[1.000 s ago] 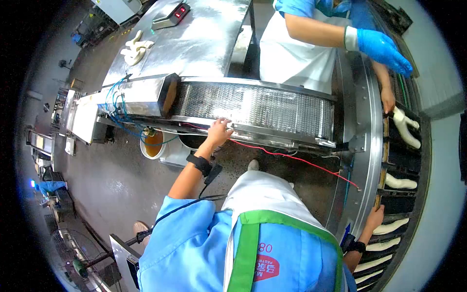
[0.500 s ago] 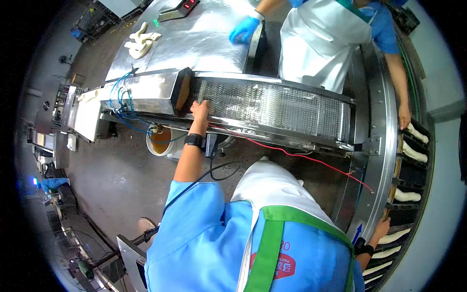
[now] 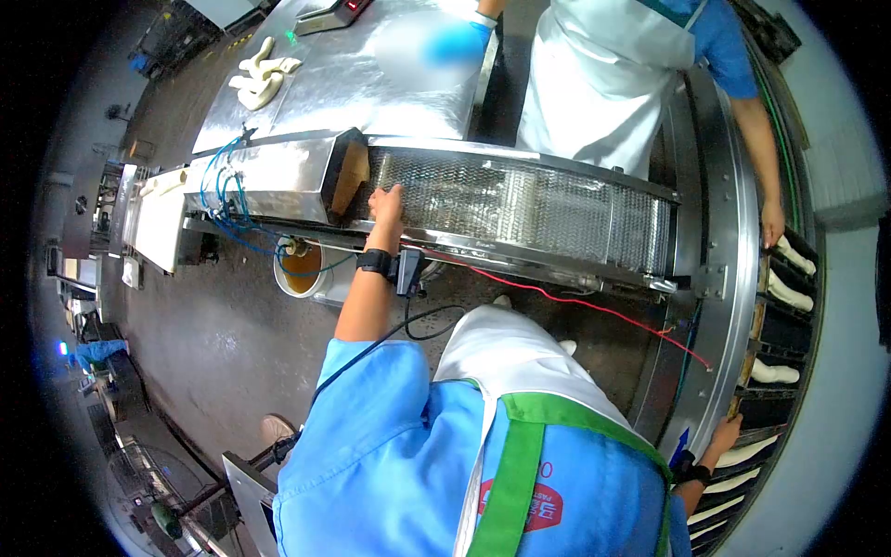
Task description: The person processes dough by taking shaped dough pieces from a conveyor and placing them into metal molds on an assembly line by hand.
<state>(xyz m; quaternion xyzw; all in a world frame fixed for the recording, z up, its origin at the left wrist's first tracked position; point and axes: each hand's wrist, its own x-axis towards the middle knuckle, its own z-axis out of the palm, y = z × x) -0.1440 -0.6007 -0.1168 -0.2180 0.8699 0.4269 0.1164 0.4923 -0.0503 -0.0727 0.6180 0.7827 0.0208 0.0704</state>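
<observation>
My left hand [image 3: 386,206] is above the near side of a metal mesh conveyor [image 3: 548,206], close to the mouth of its steel housing [image 3: 264,176]. Its fingers are curled, and nothing shows in them. At the lower right, my right hand [image 3: 726,434] has its fingers wrapped over the edge of a dark tray [image 3: 766,408] on the long rack. Pale dough strips [image 3: 774,372] lie in the dark trays, both above and below that hand. The fingertips of my right hand are partly hidden by the tray edge.
Across the conveyor stands a co-worker in a white apron [image 3: 594,84], one gloved hand [image 3: 455,45] blurred over the steel table [image 3: 371,102], the other hand [image 3: 772,225] at the trays. Dough pieces [image 3: 260,82], a scale [image 3: 327,15], a bucket [image 3: 299,278] and a red cable [image 3: 557,295] are around.
My left hand has shifted slightly right, its fingers still curled. My right hand stays at the tray edge. The co-worker's gloved hand has moved a little up and left over the table.
</observation>
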